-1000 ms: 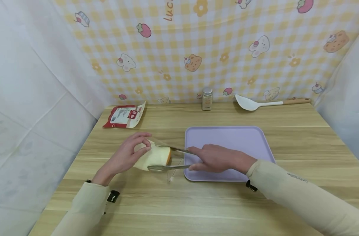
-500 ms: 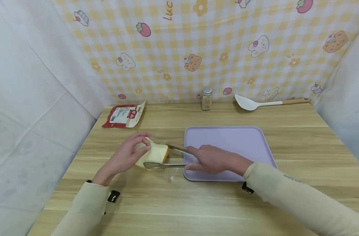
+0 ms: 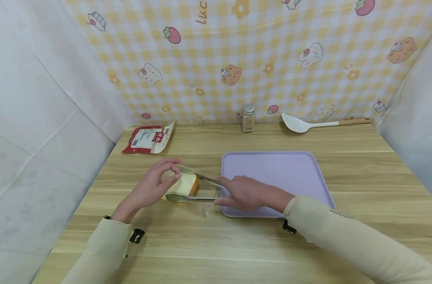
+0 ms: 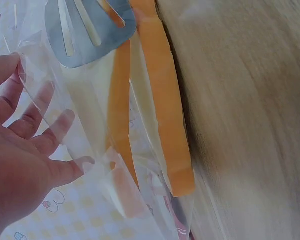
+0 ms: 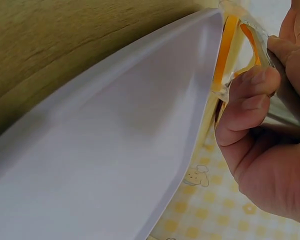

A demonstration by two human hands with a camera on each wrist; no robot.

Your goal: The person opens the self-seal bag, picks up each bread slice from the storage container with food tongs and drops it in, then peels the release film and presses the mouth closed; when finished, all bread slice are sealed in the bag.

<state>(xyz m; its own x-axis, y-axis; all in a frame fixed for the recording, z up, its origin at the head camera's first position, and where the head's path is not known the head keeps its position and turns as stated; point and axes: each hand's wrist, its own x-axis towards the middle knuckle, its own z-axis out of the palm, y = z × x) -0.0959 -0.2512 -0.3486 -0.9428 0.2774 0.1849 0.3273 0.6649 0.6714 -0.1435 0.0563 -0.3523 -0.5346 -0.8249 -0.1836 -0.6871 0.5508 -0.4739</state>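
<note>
My left hand (image 3: 153, 189) pinches the edge of a clear plastic bag (image 4: 162, 212) with thumb and fingers. Inside lie thick slices of white bread (image 3: 187, 184) with orange-brown crust; the left wrist view shows two slices (image 4: 162, 95) side by side. My right hand (image 3: 246, 193) grips metal tongs (image 3: 202, 198) from the right. Their arms are spread, one at the bread's far side and one at its near side. A slotted tong head (image 4: 90, 35) overlaps the bread in the left wrist view. My left fingers hide part of the bread.
A lilac tray (image 3: 272, 169) lies on the wooden table (image 3: 216, 248) under my right hand. At the back stand a spice jar (image 3: 248, 119) and a white spatula (image 3: 297, 124) with a wooden handle. A red and white packet (image 3: 148, 139) lies at the back left.
My right hand and the tongs have moved left, farther over the bread. The bread has shifted slightly left. My left hand stays nearly in place.
</note>
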